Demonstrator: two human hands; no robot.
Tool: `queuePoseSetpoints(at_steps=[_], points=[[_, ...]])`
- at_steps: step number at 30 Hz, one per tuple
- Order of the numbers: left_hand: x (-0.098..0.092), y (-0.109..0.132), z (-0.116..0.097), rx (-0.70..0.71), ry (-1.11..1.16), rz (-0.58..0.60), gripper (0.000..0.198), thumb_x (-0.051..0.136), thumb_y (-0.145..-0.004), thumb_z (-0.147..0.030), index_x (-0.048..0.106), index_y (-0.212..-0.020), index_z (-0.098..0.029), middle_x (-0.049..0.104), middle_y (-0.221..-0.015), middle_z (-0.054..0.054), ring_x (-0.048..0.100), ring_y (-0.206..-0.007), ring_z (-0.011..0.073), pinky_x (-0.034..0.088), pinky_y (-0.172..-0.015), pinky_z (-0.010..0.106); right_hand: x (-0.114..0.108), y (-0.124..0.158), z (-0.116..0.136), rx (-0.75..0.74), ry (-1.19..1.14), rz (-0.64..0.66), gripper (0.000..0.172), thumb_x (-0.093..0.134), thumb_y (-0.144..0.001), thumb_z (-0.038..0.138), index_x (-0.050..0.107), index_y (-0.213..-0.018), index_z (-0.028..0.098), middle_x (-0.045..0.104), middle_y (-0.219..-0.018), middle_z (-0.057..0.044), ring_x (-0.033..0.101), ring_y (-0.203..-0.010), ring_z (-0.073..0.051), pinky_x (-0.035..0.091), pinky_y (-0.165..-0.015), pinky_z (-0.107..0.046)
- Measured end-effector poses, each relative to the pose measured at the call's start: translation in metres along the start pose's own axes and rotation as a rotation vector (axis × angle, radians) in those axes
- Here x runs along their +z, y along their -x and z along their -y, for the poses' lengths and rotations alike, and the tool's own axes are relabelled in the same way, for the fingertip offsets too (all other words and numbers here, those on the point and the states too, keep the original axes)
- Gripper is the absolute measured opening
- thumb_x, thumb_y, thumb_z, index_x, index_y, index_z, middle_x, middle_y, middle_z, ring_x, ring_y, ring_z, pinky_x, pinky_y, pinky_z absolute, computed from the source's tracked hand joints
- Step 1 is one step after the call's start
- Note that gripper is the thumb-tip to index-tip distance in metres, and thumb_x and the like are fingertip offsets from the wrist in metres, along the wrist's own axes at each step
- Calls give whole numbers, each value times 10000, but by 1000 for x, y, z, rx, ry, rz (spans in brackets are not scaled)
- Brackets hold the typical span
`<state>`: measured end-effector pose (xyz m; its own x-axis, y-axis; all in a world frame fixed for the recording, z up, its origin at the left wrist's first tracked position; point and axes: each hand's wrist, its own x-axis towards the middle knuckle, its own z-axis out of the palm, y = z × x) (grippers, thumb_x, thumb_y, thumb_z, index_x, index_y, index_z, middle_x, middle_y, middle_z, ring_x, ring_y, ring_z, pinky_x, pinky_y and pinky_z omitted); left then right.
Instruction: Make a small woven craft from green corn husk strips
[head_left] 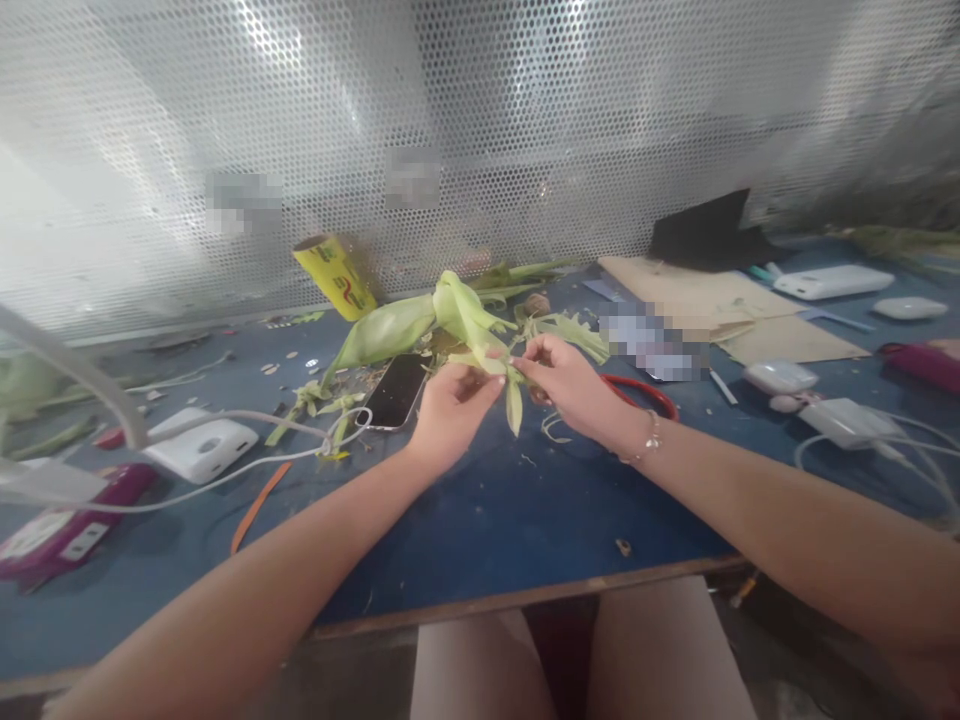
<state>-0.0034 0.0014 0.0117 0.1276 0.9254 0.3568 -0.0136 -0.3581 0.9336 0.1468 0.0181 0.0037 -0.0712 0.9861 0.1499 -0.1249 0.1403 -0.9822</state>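
Near the middle of the blue table, both hands meet at a pale green leafy piece that looks like corn husk, with one tip hanging down between them. My left hand pinches it from the left, thumb against fingers. From the other side, my right hand, with a bracelet on its wrist, is also closed on it. Just beyond the hands stands a folded broad green leaf; whether it joins the held piece cannot be made out. A dark-screened phone lies left of my left hand.
A yellow tube leans near the perforated metal panel. White chargers with cables and a purple power strip lie left. Brown paper sheets, a red loop and white adapters are right. Plant scraps litter the table.
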Motion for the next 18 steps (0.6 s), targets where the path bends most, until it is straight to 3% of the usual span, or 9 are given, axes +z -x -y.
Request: queuePoseSetpoints(at_steps=[4, 8, 12, 18], points=[[-3, -1, 3, 44, -59, 62, 167, 701, -673, -217, 672, -826, -157, 692, -903, 59, 617, -747, 132, 511, -716, 279, -2, 1, 0, -9, -51, 28, 343, 740, -672, 370, 450, -751, 206, 423, -612, 80, 345, -432, -35, 252, -394, -214], [-4, -2, 1, 104, -70, 83, 136, 672, -722, -256, 681, -833, -179, 663, -747, 23, 578, -624, 111, 491, -596, 250, -2, 4, 8, 23, -162, 90, 309, 751, -647, 318, 495, -763, 190, 434, -595, 83, 360, -456, -35, 282, -406, -193], [-3, 0, -3, 68, -10, 63, 130, 690, -708, -294, 652, -704, -170, 583, -570, -17, 523, -507, 97, 463, -517, 248, -5, 7, 21, 146, -340, 124, 208, 706, -667, 283, 549, -754, 177, 506, -631, 49, 423, -492, -52, 349, -434, -199], [-3, -1, 3, -17, 61, 92, 162, 759, -632, -272, 658, -685, -158, 600, -585, -17, 502, -495, 81, 450, -505, 234, -17, 0, 21, 151, -440, 109, 140, 582, -735, 297, 618, -793, 174, 588, -693, -4, 479, -518, -84, 455, -530, -248]])
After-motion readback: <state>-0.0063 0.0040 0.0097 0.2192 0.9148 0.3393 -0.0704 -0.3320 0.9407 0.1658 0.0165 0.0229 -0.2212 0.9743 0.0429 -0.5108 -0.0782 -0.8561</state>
